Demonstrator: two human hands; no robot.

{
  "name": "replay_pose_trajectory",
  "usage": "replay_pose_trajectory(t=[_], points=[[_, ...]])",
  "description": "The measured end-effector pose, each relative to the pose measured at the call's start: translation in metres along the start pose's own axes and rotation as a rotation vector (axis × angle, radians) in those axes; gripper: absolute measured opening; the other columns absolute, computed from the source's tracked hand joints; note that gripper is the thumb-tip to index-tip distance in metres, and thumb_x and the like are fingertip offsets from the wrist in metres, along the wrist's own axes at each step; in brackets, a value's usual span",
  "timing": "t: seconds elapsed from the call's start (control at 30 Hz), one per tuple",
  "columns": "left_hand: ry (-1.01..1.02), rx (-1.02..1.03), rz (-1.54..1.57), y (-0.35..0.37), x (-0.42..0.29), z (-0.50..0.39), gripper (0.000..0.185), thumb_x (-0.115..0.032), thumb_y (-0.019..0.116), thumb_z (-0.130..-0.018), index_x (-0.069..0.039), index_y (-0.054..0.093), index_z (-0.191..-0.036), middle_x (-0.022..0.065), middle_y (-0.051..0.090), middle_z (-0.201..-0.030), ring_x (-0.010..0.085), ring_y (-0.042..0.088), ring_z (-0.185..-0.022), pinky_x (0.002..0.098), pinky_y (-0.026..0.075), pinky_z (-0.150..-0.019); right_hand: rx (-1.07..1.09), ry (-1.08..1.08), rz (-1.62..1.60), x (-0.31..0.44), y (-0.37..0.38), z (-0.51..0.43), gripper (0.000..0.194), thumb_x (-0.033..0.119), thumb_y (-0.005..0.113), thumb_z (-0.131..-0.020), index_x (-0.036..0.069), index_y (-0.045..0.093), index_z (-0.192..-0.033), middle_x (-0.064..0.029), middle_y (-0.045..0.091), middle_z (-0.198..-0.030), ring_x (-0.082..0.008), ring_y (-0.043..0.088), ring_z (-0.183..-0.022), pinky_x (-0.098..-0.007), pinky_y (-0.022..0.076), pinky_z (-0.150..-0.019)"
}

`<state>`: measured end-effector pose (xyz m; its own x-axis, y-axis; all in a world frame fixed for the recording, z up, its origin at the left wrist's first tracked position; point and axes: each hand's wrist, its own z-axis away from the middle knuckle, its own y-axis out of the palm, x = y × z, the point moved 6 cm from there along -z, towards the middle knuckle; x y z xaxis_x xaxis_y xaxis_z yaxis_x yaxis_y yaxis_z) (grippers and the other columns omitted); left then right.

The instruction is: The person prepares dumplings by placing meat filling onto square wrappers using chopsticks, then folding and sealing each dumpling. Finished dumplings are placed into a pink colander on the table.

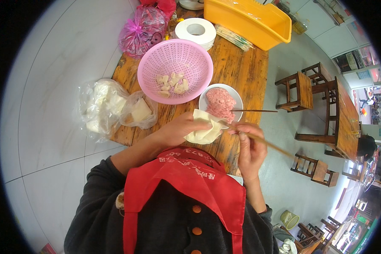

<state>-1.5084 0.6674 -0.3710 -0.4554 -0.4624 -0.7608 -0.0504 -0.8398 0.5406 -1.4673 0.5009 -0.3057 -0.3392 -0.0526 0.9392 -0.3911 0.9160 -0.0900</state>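
A stack of pale dough wrappers (pixel 204 131) is in my left hand (pixel 182 127), the thumb lying over it. My right hand (pixel 251 147) grips a wooden chopstick (pixel 266 143), whose far tip reaches the top wrapper. Just beyond, a white bowl (pixel 239 98) holds pink minced meat (pixel 220 101), with a darker chopstick (pixel 257 110) lying in it and sticking out to the right. Several folded dumplings (pixel 173 84) rest inside a pink plastic colander (pixel 146 71). More wrappers (pixel 141 110) lie in clear plastic bags left of the colander.
The wooden table (pixel 250 66) also carries a large paper roll (pixel 195 31), packaged chopsticks (pixel 233 38), a yellow plastic bin (pixel 250 20) and a tied purple bag (pixel 143 31). Wooden stools (pixel 300 92) and another table (pixel 346 123) stand to the right.
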Motion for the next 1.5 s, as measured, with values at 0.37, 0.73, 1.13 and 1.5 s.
replay_pose_trajectory(t=[0.37,0.73,1.13,1.5], points=[[0.275,0.066,-0.279,-0.018,0.002,-0.003,0.044,-0.002,0.052,-0.087,0.004,0.050,-0.130,0.0127,0.059,-0.121,0.0158,0.058,-0.108,0.0293,0.047,-0.093,0.354,-0.350,0.432,0.019,0.032,0.012,0.029,-0.002,0.067,-0.074,0.003,0.064,-0.102,-0.0112,0.063,-0.111,-0.0314,0.061,-0.099,-0.0395,0.0503,-0.087],[0.274,0.077,-0.286,-0.011,-0.016,0.012,0.037,-0.009,0.050,-0.095,0.003,0.049,-0.130,0.0122,0.057,-0.124,0.0206,0.054,-0.116,0.0331,0.043,-0.099,0.277,-0.340,0.365,0.014,0.037,0.003,0.029,-0.008,0.065,-0.072,0.002,0.063,-0.098,-0.0109,0.064,-0.109,-0.0321,0.061,-0.097,-0.0384,0.0509,-0.084],[0.328,-0.301,0.156,-0.037,0.006,-0.008,0.032,-0.008,0.051,-0.093,0.003,0.055,-0.123,0.0100,0.063,-0.114,0.0164,0.061,-0.103,0.0296,0.050,-0.086,0.416,-0.408,0.329,0.014,0.054,0.019,0.023,0.001,0.067,-0.073,0.002,0.066,-0.096,-0.0132,0.062,-0.108,-0.0311,0.061,-0.100,-0.0376,0.0520,-0.084],[0.512,-0.632,-0.180,-0.077,-0.002,-0.006,0.027,-0.015,0.052,-0.092,0.001,0.062,-0.112,0.0075,0.066,-0.103,0.0143,0.062,-0.096,0.0293,0.049,-0.081,-0.421,0.452,-0.496,-0.105,-0.047,0.047,0.019,0.017,0.054,-0.098,0.000,0.062,-0.098,-0.0103,0.061,-0.109,-0.0176,0.062,-0.088,-0.0319,0.0516,-0.082]])
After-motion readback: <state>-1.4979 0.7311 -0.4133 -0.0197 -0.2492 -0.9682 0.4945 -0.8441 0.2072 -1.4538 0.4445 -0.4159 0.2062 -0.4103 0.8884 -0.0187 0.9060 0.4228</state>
